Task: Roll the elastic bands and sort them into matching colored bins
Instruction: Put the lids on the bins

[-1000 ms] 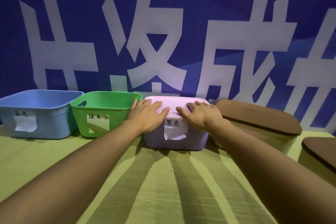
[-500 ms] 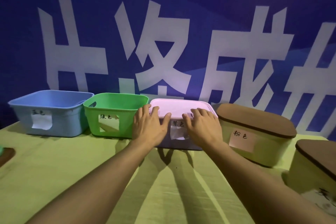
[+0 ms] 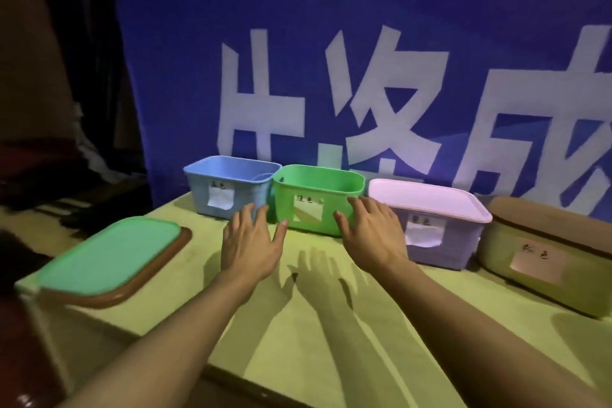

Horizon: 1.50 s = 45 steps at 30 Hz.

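Two hands, left hand (image 3: 250, 243) and right hand (image 3: 371, 235), hover spread and empty before green bin (image 3: 318, 200) along desk's (image 3: 331, 334) far edge; no elastic bands visible; purple bin (image 3: 430, 225) lidded—lift lid evenly first.

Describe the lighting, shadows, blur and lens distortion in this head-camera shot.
Head view: dim room, light from above and behind, so both hands throw splayed shadows on the yellow-green table. The left hand and right hand look slightly soft. The labels on the green bin and purple bin are blurred beyond reading. Wide-angle lens bends the banner and table edges; the left side falls into darkness.
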Tool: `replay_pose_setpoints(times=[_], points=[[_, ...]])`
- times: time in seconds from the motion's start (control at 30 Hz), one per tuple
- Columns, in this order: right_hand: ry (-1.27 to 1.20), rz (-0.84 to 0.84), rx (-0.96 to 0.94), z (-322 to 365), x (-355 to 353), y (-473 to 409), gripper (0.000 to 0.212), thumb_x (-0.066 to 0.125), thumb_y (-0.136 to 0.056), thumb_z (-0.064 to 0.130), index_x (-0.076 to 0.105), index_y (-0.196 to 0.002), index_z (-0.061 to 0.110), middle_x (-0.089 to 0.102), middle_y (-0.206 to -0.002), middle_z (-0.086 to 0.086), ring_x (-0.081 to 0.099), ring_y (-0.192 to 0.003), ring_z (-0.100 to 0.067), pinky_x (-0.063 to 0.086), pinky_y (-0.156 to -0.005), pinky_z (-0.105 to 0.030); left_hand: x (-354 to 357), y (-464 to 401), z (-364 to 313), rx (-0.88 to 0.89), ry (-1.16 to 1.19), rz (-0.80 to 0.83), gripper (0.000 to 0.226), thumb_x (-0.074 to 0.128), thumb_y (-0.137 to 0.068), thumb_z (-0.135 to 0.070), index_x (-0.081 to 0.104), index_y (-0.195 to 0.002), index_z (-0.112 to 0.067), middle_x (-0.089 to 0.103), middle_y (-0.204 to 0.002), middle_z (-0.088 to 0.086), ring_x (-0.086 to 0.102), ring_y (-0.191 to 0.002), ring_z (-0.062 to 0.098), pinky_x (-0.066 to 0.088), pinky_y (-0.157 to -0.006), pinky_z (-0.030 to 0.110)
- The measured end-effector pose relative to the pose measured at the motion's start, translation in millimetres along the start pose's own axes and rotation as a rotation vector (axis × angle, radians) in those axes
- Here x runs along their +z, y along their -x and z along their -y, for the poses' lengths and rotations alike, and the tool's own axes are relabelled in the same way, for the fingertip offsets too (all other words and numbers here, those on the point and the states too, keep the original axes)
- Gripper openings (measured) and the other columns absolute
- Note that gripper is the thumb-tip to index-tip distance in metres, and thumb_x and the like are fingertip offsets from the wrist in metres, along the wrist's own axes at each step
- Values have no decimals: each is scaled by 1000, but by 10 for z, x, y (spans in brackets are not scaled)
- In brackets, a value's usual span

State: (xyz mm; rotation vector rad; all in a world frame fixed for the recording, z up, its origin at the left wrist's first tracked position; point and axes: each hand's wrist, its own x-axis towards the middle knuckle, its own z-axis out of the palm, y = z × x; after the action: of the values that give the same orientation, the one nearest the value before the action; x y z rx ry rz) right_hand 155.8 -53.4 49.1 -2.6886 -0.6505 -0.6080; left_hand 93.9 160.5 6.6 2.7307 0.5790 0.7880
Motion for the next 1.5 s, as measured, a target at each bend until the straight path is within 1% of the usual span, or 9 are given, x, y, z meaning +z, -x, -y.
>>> replay_pose_setpoints(times=[0.17,0.37,0.53,0.63,0.73,0.9,1.2,1.37,1.5], points=[[-6,55,-103,820,215,114,60,31,-106,57,41,-153,21,46,-156,-6,40,-145,-26,28,-120,-41,-274,204,951,-122,-122,-41,58,39,-102,-59,49,-144,-19,46,-148,9,41,-134,29,34,-110,44],[-13,136,-221,1534,397,213,60,25,-107,57,35,-156,23,41,-160,-6,35,-147,-26,24,-121,-40,-489,413,1849,-281,-265,22,54,45,-104,-47,48,-145,-12,51,-144,10,47,-133,29,38,-109,41],[1,160,-276,1798,407,270,59,26,-107,57,35,-154,24,41,-160,-5,36,-147,-26,27,-120,-40,-506,499,2202,-320,-259,56,31,52,-103,-37,68,-120,-16,65,-118,4,60,-111,23,51,-89,38],[18,177,-302,1862,391,310,60,24,-107,59,32,-156,25,39,-161,-4,35,-148,-26,27,-121,-41,-521,540,2213,-342,-224,12,26,59,-100,-37,73,-110,-18,68,-105,1,64,-99,21,55,-75,36],[21,187,-315,1885,381,373,62,24,-107,60,31,-157,25,38,-162,-3,35,-148,-26,27,-121,-41,-530,528,2170,-360,-194,0,20,63,-99,-34,75,-105,-19,70,-98,0,66,-94,20,55,-70,35],[16,191,-331,1864,331,445,63,22,-106,62,29,-158,26,36,-163,-2,35,-148,-25,28,-121,-40,-577,520,2174,-306,-179,-109,22,60,-101,-32,70,-106,-13,68,-101,1,64,-96,19,51,-74,34],[-47,114,-306,1693,78,283,69,28,-102,68,25,-159,28,37,-163,-2,37,-147,-24,31,-119,-40,-1079,276,1820,-36,116,-440,24,50,-105,-28,61,-112,-8,65,-101,9,58,-91,26,45,-76,41],[-197,103,-129,1376,-77,153,91,41,-90,81,3,-161,38,23,-168,-7,33,-150,-32,36,-118,-48,-1198,20,1393,-3,392,-448,22,47,-107,-25,60,-113,-7,66,-111,12,60,-104,35,40,-82,42],[-607,156,134,991,-214,77,98,61,-91,65,0,-162,37,38,-160,-10,49,-138,-32,44,-110,-48,-1123,-251,1042,-7,574,-403,26,44,-109,-28,58,-113,-7,68,-107,11,62,-100,33,39,-76,38]])
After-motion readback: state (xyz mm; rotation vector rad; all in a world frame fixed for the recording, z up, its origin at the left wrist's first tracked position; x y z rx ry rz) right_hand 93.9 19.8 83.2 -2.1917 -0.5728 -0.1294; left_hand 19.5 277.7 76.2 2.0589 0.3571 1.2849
